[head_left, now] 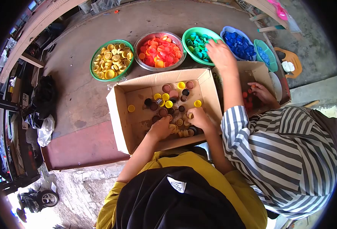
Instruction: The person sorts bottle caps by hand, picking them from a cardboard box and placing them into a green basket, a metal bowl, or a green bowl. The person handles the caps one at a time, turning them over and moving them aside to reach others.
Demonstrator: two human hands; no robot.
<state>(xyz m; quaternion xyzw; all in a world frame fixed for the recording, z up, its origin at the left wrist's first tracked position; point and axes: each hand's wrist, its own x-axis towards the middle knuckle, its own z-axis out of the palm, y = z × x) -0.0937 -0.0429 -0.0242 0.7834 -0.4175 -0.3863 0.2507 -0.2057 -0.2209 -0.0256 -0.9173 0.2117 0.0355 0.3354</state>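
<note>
A cardboard box lies in front of me with loose plastic bottle caps in yellow, tan, brown and black. My left hand reaches into it, fingers curled down among brown and tan caps; what they grip is hidden. Across from it, my right hand pinches a tan bottle cap at its fingertips. Between and below the hands lie several tan caps. Bright yellow caps and dark brown caps are scattered toward the box's far side.
Behind the box stand a green basket of tan caps, a metal bowl of red caps, a green basin and a blue basket. At right, a co-worker in a striped sleeve reaches over a second box into the green basin.
</note>
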